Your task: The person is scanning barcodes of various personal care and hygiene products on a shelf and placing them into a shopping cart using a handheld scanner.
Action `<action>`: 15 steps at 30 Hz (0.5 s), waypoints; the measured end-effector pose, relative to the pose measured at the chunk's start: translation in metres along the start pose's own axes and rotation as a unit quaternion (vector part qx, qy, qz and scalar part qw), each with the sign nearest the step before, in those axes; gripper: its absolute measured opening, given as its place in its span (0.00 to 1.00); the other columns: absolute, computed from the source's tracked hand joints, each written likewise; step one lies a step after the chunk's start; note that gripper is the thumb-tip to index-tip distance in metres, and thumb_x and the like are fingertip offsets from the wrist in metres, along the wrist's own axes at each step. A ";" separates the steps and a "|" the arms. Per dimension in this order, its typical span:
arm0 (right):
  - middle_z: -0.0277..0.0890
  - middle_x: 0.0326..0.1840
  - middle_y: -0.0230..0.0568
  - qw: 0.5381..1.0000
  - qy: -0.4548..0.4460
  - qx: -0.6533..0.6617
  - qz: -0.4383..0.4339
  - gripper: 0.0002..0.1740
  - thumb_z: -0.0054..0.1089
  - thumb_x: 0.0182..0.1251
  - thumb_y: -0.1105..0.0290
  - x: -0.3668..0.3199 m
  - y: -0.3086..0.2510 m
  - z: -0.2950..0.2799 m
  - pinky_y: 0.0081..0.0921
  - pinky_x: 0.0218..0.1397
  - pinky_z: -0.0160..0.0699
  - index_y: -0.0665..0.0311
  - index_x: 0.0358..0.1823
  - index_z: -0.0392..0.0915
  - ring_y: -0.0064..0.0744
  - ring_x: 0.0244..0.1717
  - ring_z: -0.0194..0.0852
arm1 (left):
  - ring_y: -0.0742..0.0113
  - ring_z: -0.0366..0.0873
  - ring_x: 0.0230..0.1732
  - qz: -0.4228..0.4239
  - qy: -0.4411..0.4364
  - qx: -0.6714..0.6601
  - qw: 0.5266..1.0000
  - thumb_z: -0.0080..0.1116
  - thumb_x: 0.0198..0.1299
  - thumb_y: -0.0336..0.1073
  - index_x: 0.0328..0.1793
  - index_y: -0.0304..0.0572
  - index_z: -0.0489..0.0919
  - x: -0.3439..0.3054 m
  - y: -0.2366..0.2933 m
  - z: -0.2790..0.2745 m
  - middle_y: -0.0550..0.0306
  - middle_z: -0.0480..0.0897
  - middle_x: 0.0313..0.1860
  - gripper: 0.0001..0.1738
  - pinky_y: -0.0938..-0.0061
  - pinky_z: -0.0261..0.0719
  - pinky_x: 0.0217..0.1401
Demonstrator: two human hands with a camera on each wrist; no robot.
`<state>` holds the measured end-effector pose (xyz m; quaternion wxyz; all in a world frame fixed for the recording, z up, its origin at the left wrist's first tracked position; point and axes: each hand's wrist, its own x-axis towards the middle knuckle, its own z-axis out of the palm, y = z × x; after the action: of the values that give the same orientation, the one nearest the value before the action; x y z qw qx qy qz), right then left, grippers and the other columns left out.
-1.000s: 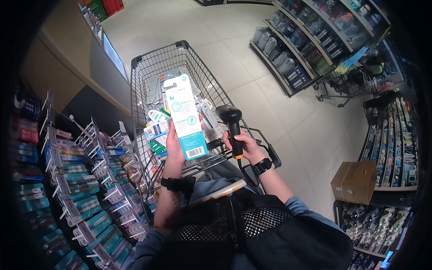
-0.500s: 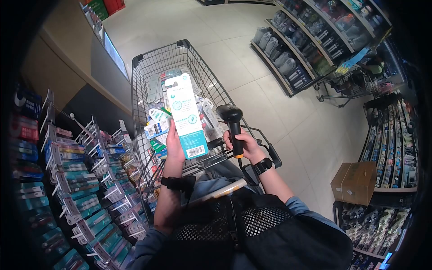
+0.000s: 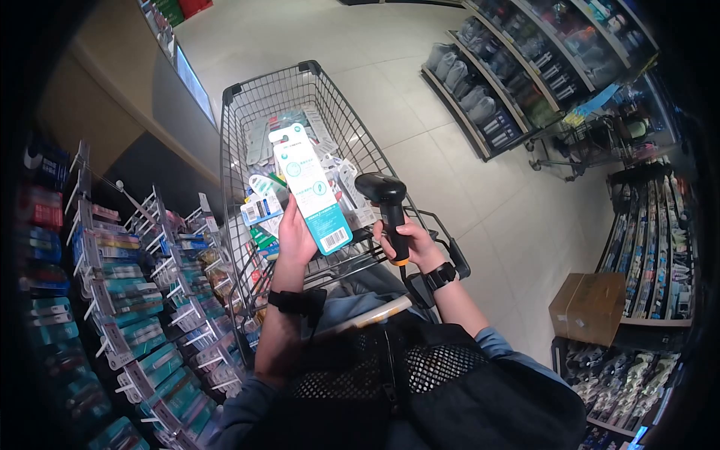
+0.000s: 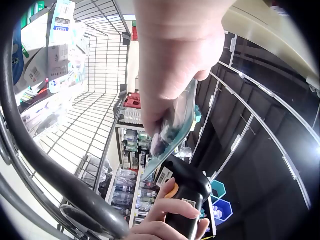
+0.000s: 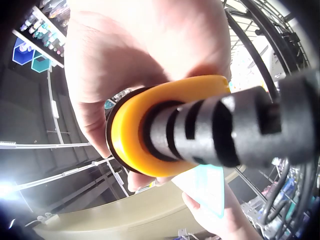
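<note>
My left hand holds a white and teal hanging package by its edges, its printed side with a barcode facing up, over the cart's near end. My right hand grips the handle of a black barcode scanner, whose head stands just right of the package without touching it. In the left wrist view the package is seen edge-on beside the scanner. The right wrist view shows the scanner's orange base ring and its cable close up.
A wire shopping cart holds many packaged items. Racks of hanging packages stand on the left. At the right are stocked shelves, a second cart and a cardboard box on the shelf side.
The package has tilted, its lower, barcode end swinging right toward the scanner. The scanner has shifted slightly left, and its head is now nearer the package.
</note>
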<state>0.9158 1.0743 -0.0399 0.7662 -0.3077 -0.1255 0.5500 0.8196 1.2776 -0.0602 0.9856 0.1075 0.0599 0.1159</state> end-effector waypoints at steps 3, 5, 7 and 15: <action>0.67 0.37 0.50 1.000 -0.010 0.014 0.006 0.34 0.50 0.56 0.68 -0.003 0.001 -0.001 0.21 0.21 0.72 0.64 0.64 0.49 0.31 0.18 0.69 | 0.50 0.62 0.62 0.031 0.027 -0.005 0.999 0.28 0.68 0.48 0.67 0.39 0.54 0.002 -0.001 -0.016 0.47 0.63 0.63 0.28 0.59 0.61 0.63; 0.66 0.38 0.52 0.998 -0.039 0.052 0.025 0.35 0.49 0.56 0.67 -0.004 -0.003 0.003 0.22 0.21 0.71 0.65 0.65 0.47 0.31 0.18 0.70 | 0.54 0.63 0.62 0.063 0.050 -0.009 0.997 0.28 0.68 0.48 0.67 0.39 0.55 0.006 0.003 -0.021 0.50 0.64 0.62 0.27 0.60 0.61 0.63; 0.65 0.39 0.54 0.997 -0.052 0.033 0.042 0.37 0.49 0.56 0.66 -0.009 -0.004 0.013 0.22 0.20 0.70 0.67 0.65 0.45 0.32 0.18 0.69 | 0.59 0.64 0.61 0.098 0.071 -0.020 0.993 0.28 0.68 0.49 0.66 0.41 0.57 0.004 0.005 -0.022 0.54 0.66 0.61 0.26 0.62 0.60 0.63; 0.65 0.37 0.58 0.990 -0.080 -0.022 0.117 0.38 0.54 0.52 0.64 -0.025 0.019 0.034 0.19 0.16 0.68 0.69 0.62 0.49 0.32 0.15 0.70 | 0.58 0.61 0.63 0.145 0.113 -0.015 0.983 0.28 0.67 0.52 0.66 0.42 0.57 0.004 0.008 -0.018 0.55 0.65 0.62 0.28 0.62 0.57 0.65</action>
<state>0.8741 1.0663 -0.0210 0.6767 -0.2925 -0.1616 0.6561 0.8188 1.2896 -0.0764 0.9467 0.0867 0.1527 0.2700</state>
